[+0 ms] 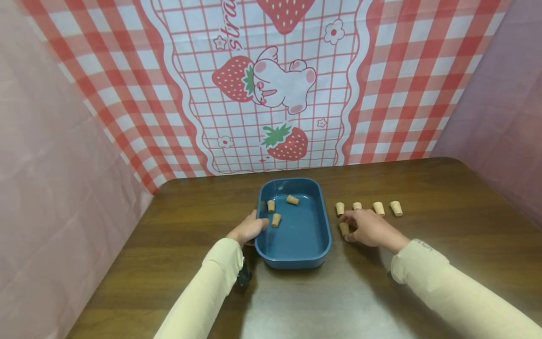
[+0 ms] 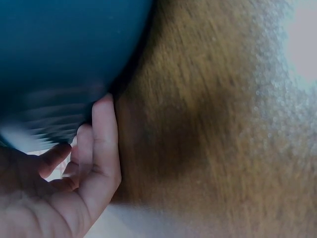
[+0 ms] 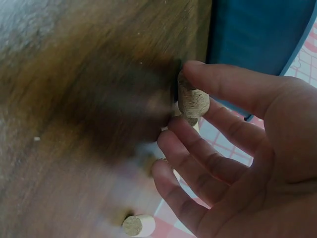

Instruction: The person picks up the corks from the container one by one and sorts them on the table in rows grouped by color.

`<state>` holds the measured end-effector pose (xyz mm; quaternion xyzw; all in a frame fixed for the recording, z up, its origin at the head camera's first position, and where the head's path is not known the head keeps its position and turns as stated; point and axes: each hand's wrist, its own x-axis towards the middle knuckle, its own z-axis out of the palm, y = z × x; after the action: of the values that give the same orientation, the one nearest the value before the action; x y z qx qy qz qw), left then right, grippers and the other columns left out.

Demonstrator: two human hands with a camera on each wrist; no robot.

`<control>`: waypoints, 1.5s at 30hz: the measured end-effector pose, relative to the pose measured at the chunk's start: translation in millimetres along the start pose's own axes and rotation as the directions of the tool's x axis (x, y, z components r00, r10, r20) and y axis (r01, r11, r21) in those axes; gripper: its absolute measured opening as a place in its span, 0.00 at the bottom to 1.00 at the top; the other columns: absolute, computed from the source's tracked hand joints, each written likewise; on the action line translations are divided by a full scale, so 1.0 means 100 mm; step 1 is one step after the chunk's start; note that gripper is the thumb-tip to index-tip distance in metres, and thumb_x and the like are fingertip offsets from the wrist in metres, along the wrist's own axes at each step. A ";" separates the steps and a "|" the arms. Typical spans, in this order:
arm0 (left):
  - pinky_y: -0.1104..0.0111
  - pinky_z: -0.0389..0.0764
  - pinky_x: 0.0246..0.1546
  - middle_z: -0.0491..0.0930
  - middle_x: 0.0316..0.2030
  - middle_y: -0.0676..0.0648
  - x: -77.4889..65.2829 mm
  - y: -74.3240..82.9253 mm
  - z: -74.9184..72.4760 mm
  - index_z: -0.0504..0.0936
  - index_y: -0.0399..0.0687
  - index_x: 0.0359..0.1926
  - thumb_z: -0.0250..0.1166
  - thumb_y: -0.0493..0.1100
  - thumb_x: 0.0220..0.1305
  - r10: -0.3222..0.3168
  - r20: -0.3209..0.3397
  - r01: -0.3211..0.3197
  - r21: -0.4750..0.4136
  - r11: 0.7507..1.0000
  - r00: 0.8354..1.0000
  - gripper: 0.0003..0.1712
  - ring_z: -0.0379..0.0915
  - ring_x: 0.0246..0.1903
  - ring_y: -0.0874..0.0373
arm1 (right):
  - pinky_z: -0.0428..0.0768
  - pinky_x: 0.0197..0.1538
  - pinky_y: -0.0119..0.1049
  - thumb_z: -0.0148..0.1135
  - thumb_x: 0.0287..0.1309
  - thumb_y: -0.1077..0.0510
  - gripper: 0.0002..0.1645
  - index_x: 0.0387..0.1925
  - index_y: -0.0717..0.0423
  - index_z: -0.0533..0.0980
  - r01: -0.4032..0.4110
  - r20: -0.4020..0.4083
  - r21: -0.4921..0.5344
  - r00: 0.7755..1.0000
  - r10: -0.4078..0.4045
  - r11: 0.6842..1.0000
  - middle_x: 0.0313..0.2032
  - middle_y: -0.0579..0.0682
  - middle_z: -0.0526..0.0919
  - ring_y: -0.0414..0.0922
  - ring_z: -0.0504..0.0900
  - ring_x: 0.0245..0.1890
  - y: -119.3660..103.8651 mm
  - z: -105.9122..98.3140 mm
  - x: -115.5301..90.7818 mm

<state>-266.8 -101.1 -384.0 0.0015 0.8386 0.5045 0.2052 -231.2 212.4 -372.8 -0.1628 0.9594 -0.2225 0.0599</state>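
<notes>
A blue rectangular tray [image 1: 296, 260] lies on the wooden table, with three corks in it, one of them a cork [image 1: 292, 200] near the back. My left hand [image 1: 249, 229] grips the tray's left side, thumb over the rim; in the left wrist view the fingers [image 2: 105, 134] lie along the outer wall near the tabletop. Just right of the tray, my right hand [image 1: 370, 228] pinches a cork [image 3: 193, 101] between thumb and fingers, low over the table. Behind that hand several more corks stand in a row, among them a cork [image 1: 340, 209] at the left end.
The row ends on the right with a cork [image 1: 396, 208]. At the back of the table [image 1: 186, 263] hangs a red and white checked cloth [image 1: 394, 84] with strawberries on it. Pinkish drapes [image 1: 63, 165] hang on both sides.
</notes>
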 end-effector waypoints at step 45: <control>0.54 0.78 0.53 0.68 0.58 0.34 0.00 -0.01 0.00 0.56 0.31 0.73 0.51 0.38 0.56 0.000 -0.004 0.000 0.016 1.000 1.000 0.42 0.71 0.51 0.45 | 0.80 0.47 0.56 0.78 0.47 0.61 0.25 0.48 0.65 0.81 0.012 -0.019 -0.040 1.000 -0.013 0.999 0.40 0.59 0.84 0.56 0.82 0.43 0.00 -0.01 0.02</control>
<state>-266.7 -102.0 -384.6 0.0023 0.8430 0.4979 0.2034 -233.5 211.8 -372.4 -0.1678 0.9631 -0.2052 0.0460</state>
